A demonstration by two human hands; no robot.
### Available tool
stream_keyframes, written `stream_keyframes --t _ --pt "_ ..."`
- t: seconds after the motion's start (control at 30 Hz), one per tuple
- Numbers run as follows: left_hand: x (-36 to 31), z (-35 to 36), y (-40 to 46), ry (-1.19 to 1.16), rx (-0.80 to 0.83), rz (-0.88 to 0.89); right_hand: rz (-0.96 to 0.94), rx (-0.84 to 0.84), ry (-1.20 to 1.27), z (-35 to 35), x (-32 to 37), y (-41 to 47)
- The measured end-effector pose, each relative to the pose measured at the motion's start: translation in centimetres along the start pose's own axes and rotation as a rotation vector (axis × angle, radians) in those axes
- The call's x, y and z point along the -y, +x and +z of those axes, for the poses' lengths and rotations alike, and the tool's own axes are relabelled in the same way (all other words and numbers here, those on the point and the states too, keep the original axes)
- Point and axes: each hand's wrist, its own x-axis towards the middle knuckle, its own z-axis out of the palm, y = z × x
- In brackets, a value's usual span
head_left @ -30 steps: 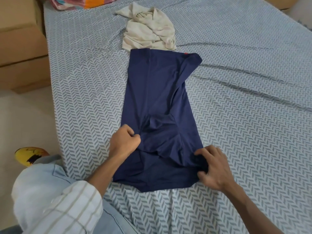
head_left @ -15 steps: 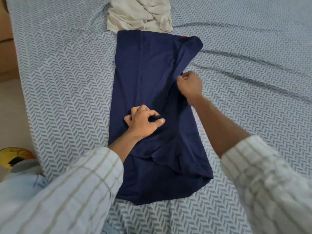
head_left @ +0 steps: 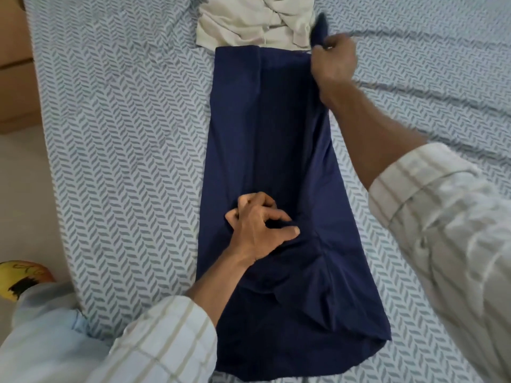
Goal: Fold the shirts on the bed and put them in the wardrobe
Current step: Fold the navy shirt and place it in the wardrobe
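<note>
Lying on the bed (head_left: 116, 139) are two shirts: one navy shirt (head_left: 265, 139), folded into a long strip, and one crumpled beige shirt (head_left: 249, 20) touching its far edge. Two hands work the navy one: the left hand (head_left: 260, 228) rests mid-strip with fingers (head_left: 287, 230) bunched, pinching a pucker of cloth, and the right hand (head_left: 333, 62) has fingers closed on the far right corner, lifted just beside the beige shirt. Bare sheet spreads wide right of the right fingers and left of the left fingers, out to the bed's left edge.
</note>
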Motion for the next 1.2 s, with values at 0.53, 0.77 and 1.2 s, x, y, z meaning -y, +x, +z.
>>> stream_keyframes --t 0.53,0.77,1.2 --pt "0.9 0.1 0.2 -0.061 0.003 0.057 0.013 0.185 -0.295 6.4 0.8 -0.4" --pt "1.2 0.4 0.3 -0.082 -0.034 0.071 0.079 0.282 -0.217 7.7 -0.6 1.0" --pt "0.5 0.2 0.4 -0.026 -0.033 0.018 -0.389 0.351 -0.209 -7.9 -9.3 -18.9"
